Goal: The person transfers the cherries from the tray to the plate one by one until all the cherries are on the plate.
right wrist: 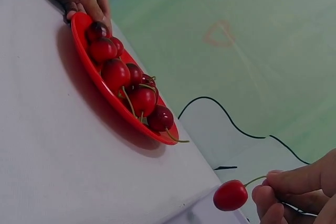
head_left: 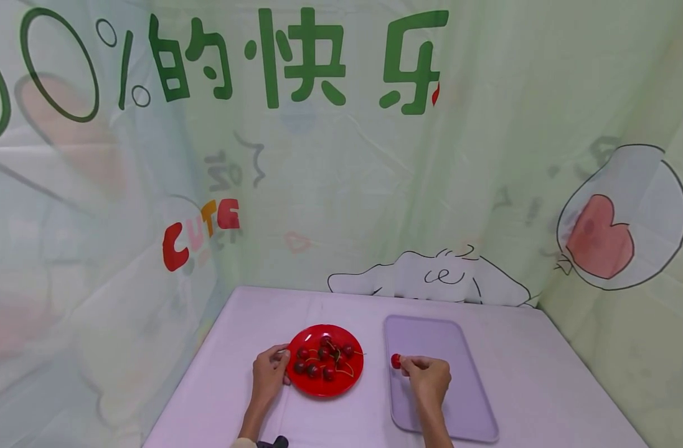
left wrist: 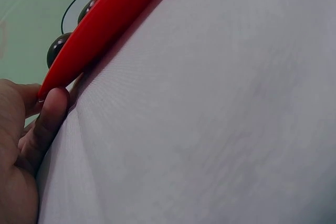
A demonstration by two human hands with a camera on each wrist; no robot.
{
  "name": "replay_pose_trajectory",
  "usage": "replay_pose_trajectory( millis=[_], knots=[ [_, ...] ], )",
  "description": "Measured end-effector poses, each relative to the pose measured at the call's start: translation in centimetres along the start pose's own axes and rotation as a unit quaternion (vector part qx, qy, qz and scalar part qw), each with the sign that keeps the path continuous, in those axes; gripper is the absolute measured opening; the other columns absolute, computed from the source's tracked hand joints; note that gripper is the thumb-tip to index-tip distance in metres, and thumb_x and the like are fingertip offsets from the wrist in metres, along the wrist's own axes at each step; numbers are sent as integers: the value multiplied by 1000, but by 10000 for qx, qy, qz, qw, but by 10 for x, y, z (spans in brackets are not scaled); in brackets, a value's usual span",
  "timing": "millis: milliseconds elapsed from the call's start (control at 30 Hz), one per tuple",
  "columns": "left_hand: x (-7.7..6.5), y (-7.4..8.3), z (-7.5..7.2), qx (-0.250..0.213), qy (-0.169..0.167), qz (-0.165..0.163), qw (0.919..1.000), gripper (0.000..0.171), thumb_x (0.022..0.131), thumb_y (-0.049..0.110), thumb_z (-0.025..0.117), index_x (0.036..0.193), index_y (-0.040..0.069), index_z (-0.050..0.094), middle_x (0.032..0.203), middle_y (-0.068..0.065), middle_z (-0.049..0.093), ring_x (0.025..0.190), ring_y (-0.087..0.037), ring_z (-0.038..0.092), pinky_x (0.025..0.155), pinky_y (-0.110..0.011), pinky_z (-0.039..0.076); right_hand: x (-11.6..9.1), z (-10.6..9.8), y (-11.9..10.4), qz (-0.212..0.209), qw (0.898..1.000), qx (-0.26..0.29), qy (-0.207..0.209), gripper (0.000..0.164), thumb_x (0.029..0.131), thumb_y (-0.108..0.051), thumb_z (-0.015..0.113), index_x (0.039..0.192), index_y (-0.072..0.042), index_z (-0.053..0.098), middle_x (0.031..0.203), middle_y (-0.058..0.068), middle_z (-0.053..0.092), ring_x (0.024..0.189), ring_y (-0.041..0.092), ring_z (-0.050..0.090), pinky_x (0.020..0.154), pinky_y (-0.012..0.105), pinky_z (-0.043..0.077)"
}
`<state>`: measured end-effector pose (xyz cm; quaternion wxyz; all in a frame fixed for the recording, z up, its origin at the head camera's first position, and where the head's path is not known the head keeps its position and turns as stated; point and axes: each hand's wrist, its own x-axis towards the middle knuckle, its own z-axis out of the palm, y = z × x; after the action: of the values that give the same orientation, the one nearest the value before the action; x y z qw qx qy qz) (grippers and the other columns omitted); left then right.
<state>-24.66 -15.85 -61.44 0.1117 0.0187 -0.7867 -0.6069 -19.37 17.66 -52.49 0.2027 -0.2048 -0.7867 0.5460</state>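
Observation:
My left hand (head_left: 270, 372) pinches the near-left rim of a red plate (head_left: 321, 391). The left wrist view shows the thumb and fingers on that rim, with the plate's underside (left wrist: 105, 32) tilted across the picture. Several dark red cherries (right wrist: 115, 74) with green stems are heaped on the plate. To its right, my right hand (head_left: 429, 378) pinches a single bright red cherry (right wrist: 231, 195) by its thin stem, and the fruit hangs free of the fingertips. In the head view this cherry appears over the left part of a pale purple tray (head_left: 436, 339).
A white cloth (head_left: 251, 323) covers the table beneath the plate and tray. Printed curtains (head_left: 319, 186) hang around the back and both sides. By the left wrist, a small black object (head_left: 279, 442) shows at the bottom edge.

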Motion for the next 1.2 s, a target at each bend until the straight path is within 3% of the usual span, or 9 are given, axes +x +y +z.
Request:
replay_pose_trajectory(
  millis=[267,700,1200],
  knots=[
    [-1,0,0,55,19,40,10000,33,110,13,66,139,-1,70,111,-21,74,50,-16,63,54,-20,58,1,-1,-1,243,9972,618,-347,17,92,-5,83,92,12,82,65,4,77,59,8,67,55,18,49],
    [5,-12,2,95,42,113,9999,32,110,15,66,138,2,72,110,-18,75,49,-14,63,54,-22,59,4,-3,-3,841,9801,1603,-820,16,96,-2,80,98,14,81,67,0,77,58,6,70,59,20,58],
    [4,-11,2,157,24,95,9998,31,110,16,67,138,4,72,111,-18,76,49,-15,64,54,-21,58,-1,4,-3,1010,9699,1972,-1011,14,97,-1,79,100,12,82,70,2,78,60,8,70,59,19,57]
  ],
)
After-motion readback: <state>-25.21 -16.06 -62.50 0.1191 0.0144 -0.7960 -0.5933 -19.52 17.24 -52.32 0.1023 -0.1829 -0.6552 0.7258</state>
